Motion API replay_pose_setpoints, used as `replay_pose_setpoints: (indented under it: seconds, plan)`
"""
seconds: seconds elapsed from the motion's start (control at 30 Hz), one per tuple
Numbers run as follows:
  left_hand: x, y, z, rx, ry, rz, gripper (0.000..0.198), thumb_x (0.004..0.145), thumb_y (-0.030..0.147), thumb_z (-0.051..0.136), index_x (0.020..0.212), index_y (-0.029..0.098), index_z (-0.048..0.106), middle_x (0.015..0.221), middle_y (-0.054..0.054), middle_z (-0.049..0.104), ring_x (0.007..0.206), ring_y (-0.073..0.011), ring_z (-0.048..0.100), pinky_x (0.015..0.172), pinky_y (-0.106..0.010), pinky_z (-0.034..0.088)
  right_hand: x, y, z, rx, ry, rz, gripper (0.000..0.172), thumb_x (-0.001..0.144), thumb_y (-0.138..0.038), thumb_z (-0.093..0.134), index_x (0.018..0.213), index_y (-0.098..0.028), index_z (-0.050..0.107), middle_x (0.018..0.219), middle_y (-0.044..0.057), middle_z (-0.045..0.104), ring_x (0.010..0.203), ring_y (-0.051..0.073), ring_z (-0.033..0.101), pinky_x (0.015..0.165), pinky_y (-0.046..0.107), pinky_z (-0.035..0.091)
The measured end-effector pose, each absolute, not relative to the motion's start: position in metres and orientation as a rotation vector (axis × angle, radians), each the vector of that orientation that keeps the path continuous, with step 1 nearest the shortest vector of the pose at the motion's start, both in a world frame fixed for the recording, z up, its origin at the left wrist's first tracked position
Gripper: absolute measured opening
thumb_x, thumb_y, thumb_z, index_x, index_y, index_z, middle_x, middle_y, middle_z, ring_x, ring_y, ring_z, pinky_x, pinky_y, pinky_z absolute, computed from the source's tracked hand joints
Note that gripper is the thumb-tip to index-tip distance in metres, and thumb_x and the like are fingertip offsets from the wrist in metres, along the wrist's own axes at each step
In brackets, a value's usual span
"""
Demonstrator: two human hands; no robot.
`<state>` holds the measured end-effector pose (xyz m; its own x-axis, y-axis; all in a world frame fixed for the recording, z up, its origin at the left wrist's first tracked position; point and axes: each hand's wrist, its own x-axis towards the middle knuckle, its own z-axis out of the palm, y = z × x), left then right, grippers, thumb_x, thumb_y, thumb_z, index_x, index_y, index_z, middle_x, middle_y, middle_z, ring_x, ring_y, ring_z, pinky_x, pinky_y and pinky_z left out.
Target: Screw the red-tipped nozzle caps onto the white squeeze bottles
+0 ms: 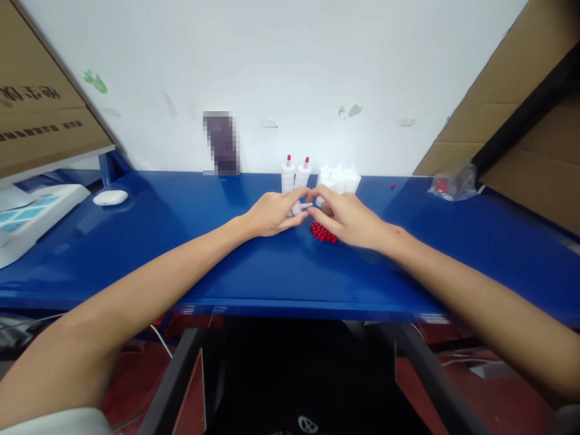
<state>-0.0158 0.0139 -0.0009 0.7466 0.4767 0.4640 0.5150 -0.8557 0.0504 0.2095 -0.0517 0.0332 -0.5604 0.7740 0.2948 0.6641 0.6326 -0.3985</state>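
Observation:
My left hand (274,212) is closed around a small white squeeze bottle (295,209), which is tilted so its narrow nozzle (307,205) points right. Most of that bottle is hidden by the fingers. Curled in a pinch at the nozzle's end is my right hand (348,219); whatever lies between its fingertips is too small to make out. Just below the right hand's fingers lies a cluster of small red caps (323,233). Behind the hands two white bottles with red tips, a left one (288,175) and a right one (302,174), stand upright.
More white bottles (339,177) stand grouped behind my right hand. A lone red cap (394,186) and a clear plastic bag (453,183) lie to the right. On the left are a white case (110,197) and a power strip (45,211). Cardboard (502,139) borders the blue table (254,272).

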Motion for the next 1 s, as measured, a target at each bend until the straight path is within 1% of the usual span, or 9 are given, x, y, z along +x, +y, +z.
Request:
replay_pose_setpoints:
  seconds: [0.07, 0.17, 0.27, 0.37, 0.5, 0.67, 0.77, 0.9, 1.0]
  plan:
    - [-0.016, 0.013, -0.001, -2.848, -0.806, -0.768, 0.044, 0.105, 0.045, 0.042, 0.139, 0.018, 0.050, 0.093, -0.005, 0.075, 0.073, -0.0174, 0.069, 0.067, -0.028, 0.050, 0.210, -0.051, 0.033, -1.178, -2.342, 0.307, 0.025, 0.104, -0.041, 0.046, 0.118, -0.021, 0.052, 0.056, -0.006, 0.050, 0.053, 0.017, 0.048, 0.062, 0.034, 0.032]
    - [-0.015, 0.013, -0.002, -2.820, -0.768, -0.766, 0.042, 0.105, 0.044, 0.044, 0.138, 0.020, 0.051, 0.097, -0.006, 0.076, 0.076, -0.0167, 0.070, 0.070, -0.027, 0.051, 0.210, -0.049, 0.031, -1.244, -2.237, 0.240, 0.021, 0.102, -0.041, 0.050, 0.096, -0.022, 0.055, 0.059, -0.003, 0.052, 0.055, 0.016, 0.048, 0.062, 0.033, 0.033]
    - [-0.014, 0.013, -0.003, -2.803, -0.718, -0.729, 0.042, 0.106, 0.047, 0.045, 0.136, 0.019, 0.053, 0.101, -0.008, 0.077, 0.083, -0.0184, 0.072, 0.073, -0.028, 0.053, 0.207, -0.048, 0.029, -1.177, -2.255, 0.225, 0.026, 0.100, -0.038, 0.048, 0.081, -0.022, 0.053, 0.065, 0.000, 0.057, 0.060, 0.015, 0.049, 0.065, 0.033, 0.034]
    - [-0.013, 0.013, -0.003, -2.796, -0.764, -0.698, 0.049, 0.105, 0.052, 0.047, 0.142, 0.019, 0.049, 0.104, -0.008, 0.077, 0.083, -0.0193, 0.072, 0.074, -0.029, 0.054, 0.206, -0.046, 0.030, -1.097, -2.267, 0.222, 0.025, 0.098, -0.035, 0.046, 0.078, -0.021, 0.053, 0.070, 0.002, 0.059, 0.063, 0.016, 0.050, 0.066, 0.033, 0.035]
    - [-0.011, 0.010, 0.000, -2.811, -0.875, -0.649, 0.055, 0.105, 0.053, 0.044, 0.148, 0.019, 0.044, 0.102, -0.007, 0.077, 0.079, -0.0209, 0.072, 0.072, -0.030, 0.053, 0.216, -0.041, 0.040, -1.258, -2.010, 0.112, 0.018, 0.090, -0.026, 0.047, 0.073, -0.022, 0.051, 0.063, 0.002, 0.056, 0.061, 0.017, 0.048, 0.065, 0.034, 0.034]
    - [-0.010, 0.010, 0.000, -2.850, -0.874, -0.652, 0.033, 0.104, 0.036, 0.038, 0.122, 0.019, 0.059, 0.090, -0.004, 0.076, 0.072, -0.0177, 0.069, 0.068, -0.028, 0.050, 0.237, -0.030, 0.048, -1.431, -1.889, 0.025, 0.019, 0.086, -0.021, 0.049, 0.067, -0.023, 0.047, 0.061, 0.003, 0.055, 0.063, 0.019, 0.050, 0.065, 0.035, 0.034]
    - [-0.009, 0.010, -0.001, -2.865, -0.834, -0.657, 0.030, 0.103, 0.034, 0.038, 0.112, 0.019, 0.062, 0.090, -0.004, 0.076, 0.071, -0.0168, 0.068, 0.067, -0.029, 0.049, 0.239, -0.027, 0.045, -1.474, -1.933, 0.067, 0.018, 0.086, -0.022, 0.049, 0.068, -0.023, 0.050, 0.062, 0.003, 0.056, 0.062, 0.019, 0.051, 0.065, 0.035, 0.035]
    - [-0.008, 0.010, -0.002, -2.766, -0.944, -0.745, 0.035, 0.103, 0.040, 0.039, 0.118, 0.019, 0.063, 0.090, -0.005, 0.076, 0.073, -0.0183, 0.068, 0.067, -0.029, 0.050, 0.233, -0.028, 0.040, -1.392, -2.097, 0.049, 0.020, 0.087, -0.025, 0.050, 0.068, -0.021, 0.055, 0.071, 0.006, 0.060, 0.067, 0.020, 0.052, 0.069, 0.036, 0.037]
    - [-0.006, 0.012, -0.002, -2.642, -1.187, -0.731, 0.042, 0.100, 0.043, 0.046, 0.131, 0.019, 0.059, 0.093, -0.007, 0.077, 0.080, -0.0228, 0.071, 0.070, -0.031, 0.051, 0.230, -0.029, 0.038, -1.323, -2.180, 0.000, 0.026, 0.089, -0.027, 0.049, 0.067, -0.020, 0.060, 0.083, 0.009, 0.063, 0.073, 0.021, 0.053, 0.072, 0.037, 0.038]
